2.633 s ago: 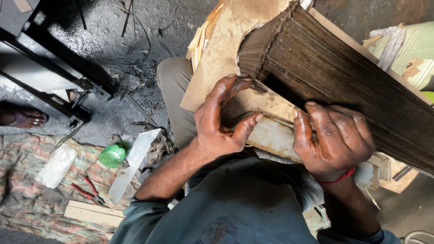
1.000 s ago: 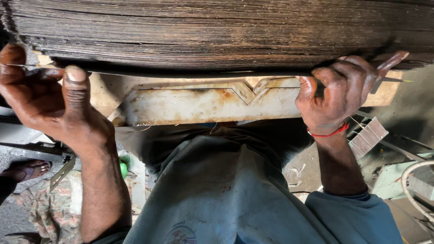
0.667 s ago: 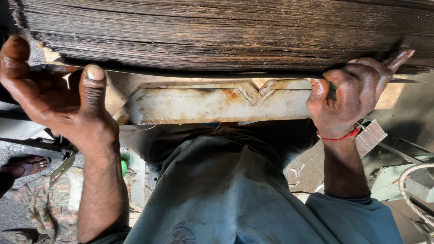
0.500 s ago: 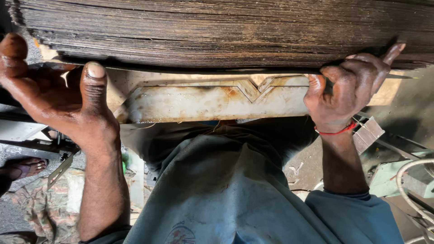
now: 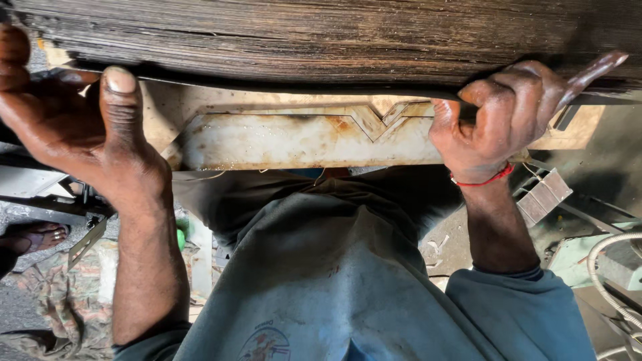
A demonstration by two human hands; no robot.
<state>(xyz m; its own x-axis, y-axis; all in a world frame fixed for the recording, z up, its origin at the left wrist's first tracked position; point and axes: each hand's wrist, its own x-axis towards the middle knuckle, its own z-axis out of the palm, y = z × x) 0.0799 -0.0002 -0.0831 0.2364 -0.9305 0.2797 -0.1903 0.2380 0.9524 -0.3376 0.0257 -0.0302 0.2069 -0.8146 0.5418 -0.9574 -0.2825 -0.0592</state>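
A thick stack of dark thin sheets [image 5: 334,40] fills the top of the view, seen edge on. Under it lies a pale rusty metal plate [image 5: 294,137] with a V-shaped notch, on a tan board. My left hand [image 5: 73,127] is at the stack's left end, palm up, thumb raised, fingers under the bottom sheets. At the right end my right hand [image 5: 498,120], with a red thread at the wrist, curls round the stack's lower edge, one finger sticking out. My blue shirt lies below.
A bare foot of another person [image 5: 33,237] shows at the left on a patterned rug [image 5: 60,294]. Dark metal frame bars [image 5: 40,204] lie left. A small ribbed block [image 5: 545,197], a green machine part [image 5: 575,257] and a white hose [image 5: 612,281] are at the right.
Since 2.6 seconds ago the view has swung so the stack runs level across the top, and my hands have spread to its two ends. In the last second they barely move.
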